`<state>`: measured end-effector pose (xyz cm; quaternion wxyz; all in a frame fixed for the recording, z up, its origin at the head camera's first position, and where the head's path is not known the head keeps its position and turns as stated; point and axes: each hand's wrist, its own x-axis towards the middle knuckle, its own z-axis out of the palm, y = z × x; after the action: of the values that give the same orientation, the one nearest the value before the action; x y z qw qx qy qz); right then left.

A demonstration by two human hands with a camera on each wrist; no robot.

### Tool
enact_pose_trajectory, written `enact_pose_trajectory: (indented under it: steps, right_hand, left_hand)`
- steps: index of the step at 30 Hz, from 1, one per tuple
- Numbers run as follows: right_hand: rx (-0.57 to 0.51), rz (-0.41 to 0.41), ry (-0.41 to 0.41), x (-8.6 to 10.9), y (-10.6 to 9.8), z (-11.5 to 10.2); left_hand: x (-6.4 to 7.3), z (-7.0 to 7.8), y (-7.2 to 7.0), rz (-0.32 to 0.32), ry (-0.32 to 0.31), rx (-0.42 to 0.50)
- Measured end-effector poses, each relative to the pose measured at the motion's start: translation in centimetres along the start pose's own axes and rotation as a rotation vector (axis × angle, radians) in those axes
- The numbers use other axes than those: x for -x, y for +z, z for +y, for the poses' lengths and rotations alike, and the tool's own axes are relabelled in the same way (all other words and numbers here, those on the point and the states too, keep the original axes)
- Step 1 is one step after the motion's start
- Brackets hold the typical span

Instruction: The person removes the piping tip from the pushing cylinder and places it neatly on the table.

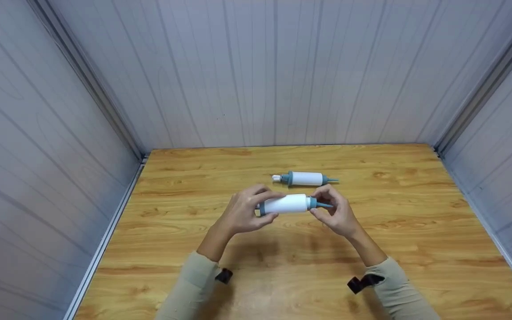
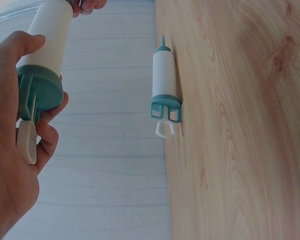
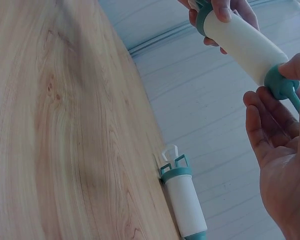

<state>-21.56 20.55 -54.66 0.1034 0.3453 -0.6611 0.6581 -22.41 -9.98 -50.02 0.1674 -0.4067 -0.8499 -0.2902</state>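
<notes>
Above the table, a syringe point(image 1: 286, 204) with a white barrel, a teal collar and a teal nozzle cap is held nearly level between both hands. My left hand point(image 1: 243, 211) grips the barrel at its collar end, thumb and fingers on opposite sides. In the left wrist view, the syringe's white plunger handle point(image 2: 27, 141) lies close to the palm. My right hand point(image 1: 338, 214) pinches the teal nozzle cap point(image 3: 277, 81) between thumb and fingers, the thin tip pointing right. A narrow whitish neck shows between cap and barrel.
A second, similar syringe point(image 1: 307, 178) lies on the wooden table point(image 1: 171, 249) just beyond the hands, its nozzle to the right and its white handle to the left. Pale panel walls point(image 1: 256, 75) bound the table at the back and both sides.
</notes>
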Motion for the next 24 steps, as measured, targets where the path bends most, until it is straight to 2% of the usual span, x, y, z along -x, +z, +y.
enact_pose_trajectory:
  steps: [14,24]
  right_hand:
    - [-0.02,0.032,-0.01,0.16,-0.55,0.19]
    - [-0.045,0.053,-0.018,0.2,-0.9,0.15]
  left_hand:
    - [0.02,-0.52,-0.04,0.012,0.01,0.031]
    - [0.23,-0.92,-0.55,-0.005,-0.021,0.054]
